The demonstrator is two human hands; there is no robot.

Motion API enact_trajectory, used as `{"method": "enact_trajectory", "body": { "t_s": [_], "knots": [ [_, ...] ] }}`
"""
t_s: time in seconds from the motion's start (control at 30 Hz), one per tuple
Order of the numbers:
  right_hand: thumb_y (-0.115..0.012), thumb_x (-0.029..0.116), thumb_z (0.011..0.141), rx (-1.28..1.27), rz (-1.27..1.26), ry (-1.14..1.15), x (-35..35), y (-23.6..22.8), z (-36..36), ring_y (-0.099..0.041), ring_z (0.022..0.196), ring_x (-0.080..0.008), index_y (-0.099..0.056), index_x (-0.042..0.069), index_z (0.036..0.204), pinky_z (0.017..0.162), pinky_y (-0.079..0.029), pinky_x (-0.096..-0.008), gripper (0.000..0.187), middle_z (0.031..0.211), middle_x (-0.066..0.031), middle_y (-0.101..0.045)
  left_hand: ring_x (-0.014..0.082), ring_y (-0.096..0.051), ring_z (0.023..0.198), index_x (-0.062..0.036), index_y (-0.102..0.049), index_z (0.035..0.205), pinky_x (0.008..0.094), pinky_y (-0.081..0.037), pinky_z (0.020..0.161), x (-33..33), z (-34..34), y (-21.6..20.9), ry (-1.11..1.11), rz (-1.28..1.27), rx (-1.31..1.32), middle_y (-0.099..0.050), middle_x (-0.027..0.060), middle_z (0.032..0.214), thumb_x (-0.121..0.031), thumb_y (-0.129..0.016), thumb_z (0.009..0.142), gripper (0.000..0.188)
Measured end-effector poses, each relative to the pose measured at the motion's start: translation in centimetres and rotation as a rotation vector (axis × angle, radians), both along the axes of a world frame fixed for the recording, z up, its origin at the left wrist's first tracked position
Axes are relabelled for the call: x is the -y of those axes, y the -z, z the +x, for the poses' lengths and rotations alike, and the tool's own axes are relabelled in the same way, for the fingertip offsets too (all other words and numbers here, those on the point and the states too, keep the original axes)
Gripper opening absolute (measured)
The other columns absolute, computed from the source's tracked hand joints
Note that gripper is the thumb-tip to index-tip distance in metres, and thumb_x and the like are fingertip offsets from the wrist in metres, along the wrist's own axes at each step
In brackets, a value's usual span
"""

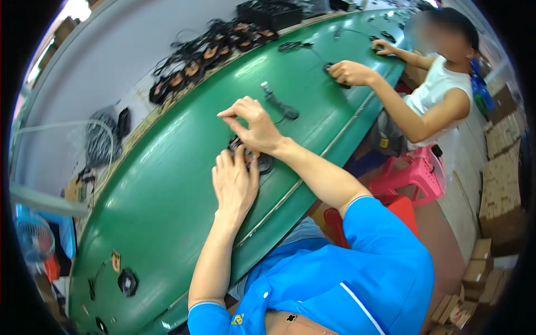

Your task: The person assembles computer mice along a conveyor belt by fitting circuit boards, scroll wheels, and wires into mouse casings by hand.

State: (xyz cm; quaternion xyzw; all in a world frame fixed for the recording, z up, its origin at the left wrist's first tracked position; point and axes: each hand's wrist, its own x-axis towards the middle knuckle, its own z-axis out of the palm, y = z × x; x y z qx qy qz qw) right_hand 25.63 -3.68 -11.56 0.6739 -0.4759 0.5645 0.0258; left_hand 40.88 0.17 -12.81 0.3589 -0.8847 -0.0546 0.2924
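On the green work surface (184,162) lies a dark, opened computer mouse (265,163) with an orange-brown circuit board showing, partly covered by my hands. My left hand (231,181) is closed on its near left side, fingers bent over it. Just above the mouse is my right hand (257,128), thumb and forefinger tips brought together in a pinch pointing left; anything between them is too small to make out. A bundled dark cable (285,109) with a pale plug (265,86) lies beyond my right hand.
Opened mice with cables (192,70) line the far ledge, near a black bin (271,15). At the right a co-worker (441,84) handles dark parts. At lower left lie a round black part (128,282) and an orange board (116,261). A fan (34,239) stands beyond.
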Motion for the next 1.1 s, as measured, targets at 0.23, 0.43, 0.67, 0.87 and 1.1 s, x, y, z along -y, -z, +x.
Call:
{"method": "enact_trajectory", "body": {
  "t_s": [0.23,0.43,0.67,0.87,1.1],
  "knots": [
    [-0.071,0.005,0.085,-0.206,-0.219,-0.246,-3.0,-1.2,6.5,-0.055,0.08,-0.0166,-0.073,0.015,0.105,0.081,-0.045,-0.0319,0.022,0.089,0.0012,-0.064,0.0302,-0.054,0.085,-0.0021,-0.063,0.121,0.039,-0.042,0.073,2.2,0.7,5.0,0.073,-0.212,-0.276,-0.054,0.013,0.099,-0.027,-0.066,0.091,0.039],
    [-0.07,0.012,0.084,-0.273,-0.375,-0.048,-2.0,-2.0,4.2,-0.057,0.083,-0.0181,-0.072,0.018,0.109,0.081,-0.044,-0.0346,0.026,0.095,0.0006,-0.065,0.0284,-0.053,0.085,-0.0022,-0.062,0.12,0.0379,-0.04,0.074,1.8,0.9,3.9,0.112,-0.172,-0.151,-0.054,0.0127,0.1,-0.031,-0.066,0.092,0.041],
    [-0.075,0.043,0.084,-0.259,0.762,0.836,-1.6,-1.2,-10.3,-0.061,0.108,-0.0284,-0.071,0.012,0.113,0.094,-0.049,-0.0385,0.043,0.11,-0.0067,-0.067,0.0289,-0.052,0.09,-0.0022,-0.062,0.127,0.0378,-0.042,0.08,0.3,-0.1,0.4,-0.049,-0.007,0.021,-0.053,0.0133,0.104,-0.034,-0.065,0.095,0.045],
    [-0.077,0.041,0.084,0.16,0.966,0.448,2.2,1.5,-11.6,-0.06,0.113,-0.0322,-0.066,0.007,0.125,0.094,-0.051,-0.0418,0.054,0.122,-0.0146,-0.061,0.0278,-0.05,0.086,-0.0015,-0.062,0.121,0.0375,-0.04,0.076,0.3,-0.6,1.7,-0.031,-0.092,-0.016,-0.052,0.0128,0.101,-0.034,-0.064,0.093,0.043],
    [-0.076,0.024,0.09,0.263,0.242,0.523,3.5,2.7,-9.3,-0.058,0.106,-0.0251,-0.067,0.012,0.129,0.088,-0.053,-0.0356,0.042,0.122,-0.0128,-0.059,0.0279,-0.05,0.087,-0.0011,-0.063,0.121,0.0374,-0.04,0.077,0.5,-0.5,1.8,-0.046,-0.101,-0.034,-0.052,0.0128,0.101,-0.035,-0.065,0.093,0.044]
  ]
}}
